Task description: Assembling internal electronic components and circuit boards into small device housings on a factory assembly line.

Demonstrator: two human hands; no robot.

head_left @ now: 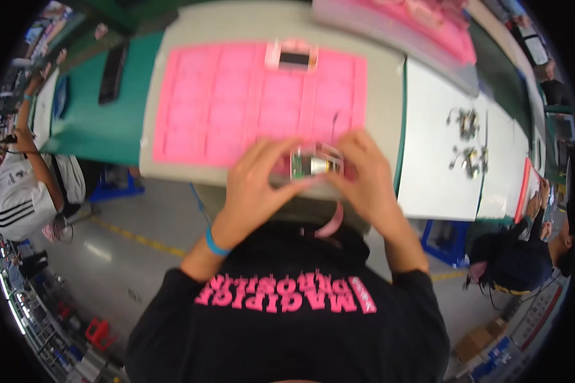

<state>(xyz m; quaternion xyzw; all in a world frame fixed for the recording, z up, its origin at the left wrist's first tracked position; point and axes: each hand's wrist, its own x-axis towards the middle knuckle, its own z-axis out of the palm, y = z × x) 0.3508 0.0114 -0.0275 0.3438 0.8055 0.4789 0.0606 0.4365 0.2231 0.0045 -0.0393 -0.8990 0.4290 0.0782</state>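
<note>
Between my two hands, just over the near edge of a pink compartment tray point(230, 102), is a small open electronic device point(312, 165) with a green circuit board and a silvery cylinder in a pale housing. My left hand point(257, 175) pinches its left side with thumb and fingers. On the other side, the fingers of my right hand point(366, 175) close around its right end, where a thin dark wire point(335, 121) sticks up. A pale pink device with a dark screen point(294, 59) lies at the tray's far edge. Blur hides the finer parts.
Small wired assemblies point(469, 159) lie on the white surface point(431, 147) to the right. A bin with pink parts point(421, 29) stands at the far right. On the green mat point(92, 131) at left lies a black flat object point(113, 73). Other people work at both sides.
</note>
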